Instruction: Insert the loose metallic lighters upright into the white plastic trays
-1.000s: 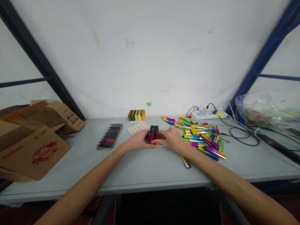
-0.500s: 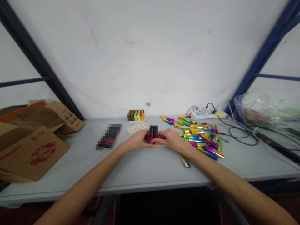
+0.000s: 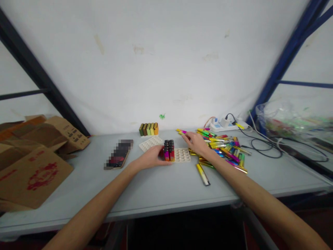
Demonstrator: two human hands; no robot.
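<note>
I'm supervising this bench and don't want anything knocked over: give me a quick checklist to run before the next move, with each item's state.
1. Left hand at the dark-capped lighters: ok, curved around their left side.
2. Those lighters upright: ok, standing side by side.
3. Free holes in the pale tray beside them: ok, several show on its right part.
4. Right hand gripping a lighter: cannot tell; it is at the left of the loose pile.
5. Loose lighters all gathered: not ok, one yellow lighter lies out toward the front edge.
6. Phone apart from both hands: ok.
</note>
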